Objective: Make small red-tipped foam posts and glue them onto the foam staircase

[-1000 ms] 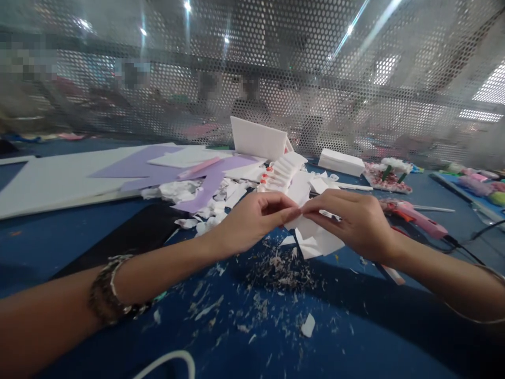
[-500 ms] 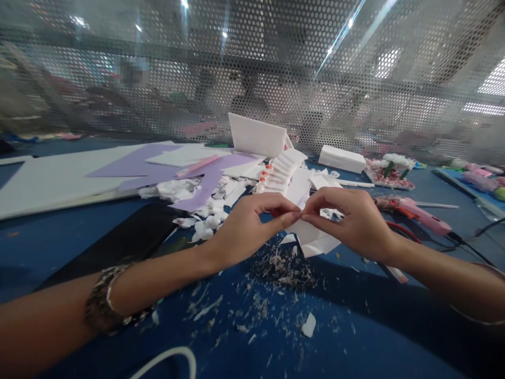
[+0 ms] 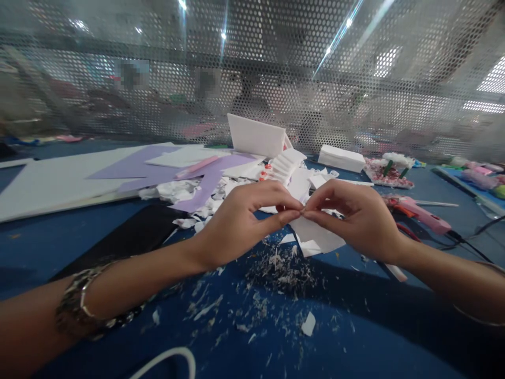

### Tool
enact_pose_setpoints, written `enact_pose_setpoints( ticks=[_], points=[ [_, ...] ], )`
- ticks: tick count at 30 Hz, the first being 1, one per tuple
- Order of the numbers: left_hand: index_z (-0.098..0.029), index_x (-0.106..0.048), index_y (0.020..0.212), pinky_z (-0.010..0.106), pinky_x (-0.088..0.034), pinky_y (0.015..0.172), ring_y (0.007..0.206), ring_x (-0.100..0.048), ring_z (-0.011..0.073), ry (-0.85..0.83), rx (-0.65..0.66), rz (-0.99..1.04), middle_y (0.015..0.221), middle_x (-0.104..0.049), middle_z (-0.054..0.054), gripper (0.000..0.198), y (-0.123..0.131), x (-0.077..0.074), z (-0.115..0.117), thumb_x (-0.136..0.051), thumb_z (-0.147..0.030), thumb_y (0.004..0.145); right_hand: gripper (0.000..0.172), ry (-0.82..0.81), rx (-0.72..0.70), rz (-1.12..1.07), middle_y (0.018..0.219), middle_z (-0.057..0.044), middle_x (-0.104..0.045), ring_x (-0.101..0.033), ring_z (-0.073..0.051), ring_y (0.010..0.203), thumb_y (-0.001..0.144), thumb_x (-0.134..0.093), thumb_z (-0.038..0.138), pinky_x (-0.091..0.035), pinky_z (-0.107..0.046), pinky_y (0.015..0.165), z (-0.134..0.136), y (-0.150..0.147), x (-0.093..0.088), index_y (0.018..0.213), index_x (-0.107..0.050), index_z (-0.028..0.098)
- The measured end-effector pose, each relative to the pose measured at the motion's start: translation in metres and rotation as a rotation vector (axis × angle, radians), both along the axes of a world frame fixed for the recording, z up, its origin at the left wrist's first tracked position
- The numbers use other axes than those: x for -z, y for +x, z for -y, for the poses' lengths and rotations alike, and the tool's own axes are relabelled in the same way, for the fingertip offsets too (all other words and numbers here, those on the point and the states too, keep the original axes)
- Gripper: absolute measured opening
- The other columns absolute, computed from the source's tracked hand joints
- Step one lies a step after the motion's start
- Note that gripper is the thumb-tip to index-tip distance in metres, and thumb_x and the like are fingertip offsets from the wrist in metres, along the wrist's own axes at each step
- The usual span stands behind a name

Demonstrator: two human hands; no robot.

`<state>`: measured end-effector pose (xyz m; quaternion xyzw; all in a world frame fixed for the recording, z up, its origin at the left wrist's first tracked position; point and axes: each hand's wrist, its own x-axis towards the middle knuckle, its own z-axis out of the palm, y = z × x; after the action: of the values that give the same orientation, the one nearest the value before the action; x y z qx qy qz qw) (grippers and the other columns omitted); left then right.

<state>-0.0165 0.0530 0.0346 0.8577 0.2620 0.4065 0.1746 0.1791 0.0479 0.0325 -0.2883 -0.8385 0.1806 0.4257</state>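
Note:
My left hand [image 3: 252,221] and my right hand [image 3: 351,216] meet at the fingertips above the table, thumbs against forefingers. Both are closed in a pinch; whatever lies between the tips is too small to make out. Just beneath the fingers rests white paper [image 3: 317,239], partly covered by my right hand. A heap of tiny grey-white shreds [image 3: 282,268] lies on the table below. Behind my left hand a white ridged piece [image 3: 288,164] with red spots shows in part.
White boards and purple sheets [image 3: 118,171] lie at left beside a dark flat object [image 3: 130,237]. A pink glue gun [image 3: 430,218] with a cord lies right. A folded white board [image 3: 256,136] and a white block [image 3: 341,158] stand behind, before a perforated metal screen [image 3: 252,95].
My left hand and forearm have shifted slightly left, covering more of the ridged piece. My right hand is slightly higher and further right. The fingertips still meet.

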Motion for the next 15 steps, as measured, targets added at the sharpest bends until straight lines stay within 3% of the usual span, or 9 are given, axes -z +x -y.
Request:
enact_pose_setpoints(
  ticks=[11, 15],
  points=[
    [-0.022, -0.065, 0.081, 0.016, -0.043, 0.070, 0.073, -0.056, 0.0067, -0.086, 0.009, 0.116, 0.076, -0.064, -0.005, 0.004, -0.0012, 0.0040, 0.0025, -0.063, -0.020, 0.079, 0.004, -0.258, -0.096, -0.161, 0.072, 0.001, -0.058, -0.054, -0.003, 0.064, 0.080, -0.059, 0.018, -0.047, -0.012, 0.057, 0.0034, -0.0022, -0.0046, 0.079, -0.059, 0.015],
    [-0.022, -0.065, 0.078, 0.016, -0.044, 0.069, 0.072, -0.056, 0.0068, -0.152, 0.041, 0.152, 0.075, -0.064, -0.006, 0.003, -0.0019, 0.0049, 0.0021, -0.063, -0.020, 0.078, 0.004, -0.281, -0.121, -0.169, 0.071, 0.003, -0.056, -0.052, -0.002, 0.063, 0.080, -0.058, 0.017, -0.044, -0.010, 0.057, 0.0060, -0.0031, -0.0037, 0.079, -0.059, 0.014]
  ],
)
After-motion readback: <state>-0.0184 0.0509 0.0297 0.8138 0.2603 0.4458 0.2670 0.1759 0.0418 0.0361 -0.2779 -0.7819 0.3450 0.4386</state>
